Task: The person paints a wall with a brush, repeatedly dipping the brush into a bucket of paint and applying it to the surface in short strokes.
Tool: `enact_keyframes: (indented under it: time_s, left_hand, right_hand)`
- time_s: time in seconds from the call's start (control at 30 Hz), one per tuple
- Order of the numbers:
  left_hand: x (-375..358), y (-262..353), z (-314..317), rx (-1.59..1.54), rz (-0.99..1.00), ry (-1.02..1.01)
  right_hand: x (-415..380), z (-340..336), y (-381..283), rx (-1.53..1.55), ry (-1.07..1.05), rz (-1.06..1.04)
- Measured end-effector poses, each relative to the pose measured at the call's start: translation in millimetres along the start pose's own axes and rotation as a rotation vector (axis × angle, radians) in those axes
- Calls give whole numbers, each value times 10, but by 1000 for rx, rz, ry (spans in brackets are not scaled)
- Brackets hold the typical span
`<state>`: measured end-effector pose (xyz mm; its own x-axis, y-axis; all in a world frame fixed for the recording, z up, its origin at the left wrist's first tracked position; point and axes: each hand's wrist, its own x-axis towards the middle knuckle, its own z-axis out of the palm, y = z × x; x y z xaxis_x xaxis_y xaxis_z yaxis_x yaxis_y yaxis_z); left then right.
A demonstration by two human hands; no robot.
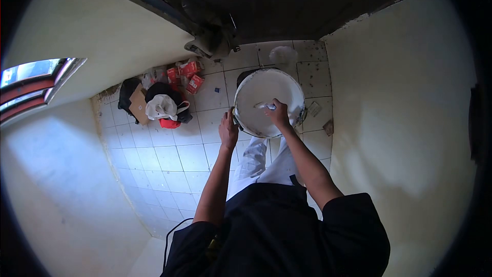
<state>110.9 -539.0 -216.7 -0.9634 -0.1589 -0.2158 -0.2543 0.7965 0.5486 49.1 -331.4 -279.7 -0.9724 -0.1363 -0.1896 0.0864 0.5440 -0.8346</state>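
A wide round bucket [294,84] with a pale, smeared rim stands on the floor in front of my legs. White paint-like liquid [256,92] fills the part of it that I can see into. My left hand [228,131] grips the bucket's left side at the rim. Over the liquid, my right hand [278,114] is closed around a small pale-handled tool [267,106]. The tool points left, with its far end at or in the liquid; its exact kind is too small to make out.
White floor tiles [166,159] lie between pale walls. To the left sit red boxes [195,84], a white bag [161,106], dark cloth and a brown cardboard piece [138,103]. Beyond the bucket lies a clear plastic-like item [283,55]. A dark door-like panel [277,5] spans the far side.
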Motion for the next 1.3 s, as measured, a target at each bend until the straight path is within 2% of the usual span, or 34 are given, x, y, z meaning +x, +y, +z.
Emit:
enact_keyframes:
  time_s: [0.07,0.1,0.17,0.3,0.37,0.6,0.7,0.77,0.9,1.13,1.3]
  left_hand:
    - [-3,-5,5,9,5,3]
    - [-10,-15,11,18,13,4]
    - [-19,-30,23,34,18,4]
    - [-23,-16,26,65,34,16]
    - [-15,-1,19,65,20,7]
    - [-24,80,-42,54,-30,-33]
    - [3,50,-35,48,-47,-32]
    - [-15,2,1,46,-34,-24]
    - [-37,9,-14,0,-22,-19]
    - [-66,19,-30,11,24,-2]
    - [-63,-9,18,17,29,13]
  right_hand:
    - [-20,7,-106,444,48,359]
    - [-24,53,-78,446,45,359]
    - [-16,150,-27,642,157,431]
    - [-38,372,120,685,186,456]
    - [-37,469,186,568,182,455]
    - [-45,420,187,642,115,478]
    - [-21,299,219,688,234,535]
    - [-81,203,209,891,303,558]
    - [-237,174,173,1007,320,695]
    - [-276,174,192,923,160,668]
    - [-100,38,117,723,-146,508]
